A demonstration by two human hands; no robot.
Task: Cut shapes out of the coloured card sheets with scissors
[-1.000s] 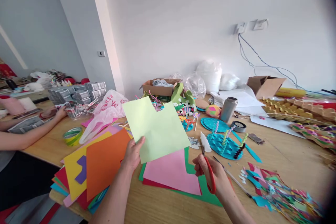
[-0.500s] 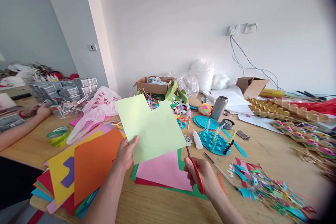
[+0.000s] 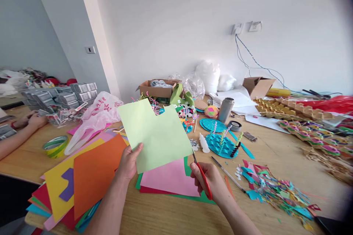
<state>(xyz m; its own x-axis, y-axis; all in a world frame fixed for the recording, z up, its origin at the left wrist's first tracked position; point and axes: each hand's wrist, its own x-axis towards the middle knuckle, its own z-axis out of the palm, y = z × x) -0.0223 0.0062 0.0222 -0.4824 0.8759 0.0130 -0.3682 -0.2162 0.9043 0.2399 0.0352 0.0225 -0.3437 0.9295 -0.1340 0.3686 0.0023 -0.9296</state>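
A pale green sheet of paper [image 3: 157, 137] with a notch cut from its top edge is held up by my left hand [image 3: 130, 161], thumb on the front and fingers behind. My right hand [image 3: 208, 180] grips red-handled scissors [image 3: 204, 178]. The scissors' tips point up at the sheet's lower right corner; whether the blades touch the paper I cannot tell. Below the sheet lie pink paper [image 3: 171, 181] and green paper [image 3: 209, 197]. Left of my left hand, orange paper [image 3: 95, 172] tops a pile with yellow paper [image 3: 56, 191] and a purple cutout [image 3: 67, 185].
Paper scraps [image 3: 284, 191] and a pen [image 3: 228, 174] lie on the right. Behind are a blue egg-tray craft [image 3: 220, 145], a glue bottle [image 3: 204, 143] and a metal flask [image 3: 225, 110]. Green-yellow tape [image 3: 56, 147] sits at left, near another person's hand [image 3: 37, 120].
The view has turned slightly right, so the table things sit further left. Both hands keep their hold on the green sheet and the scissors.
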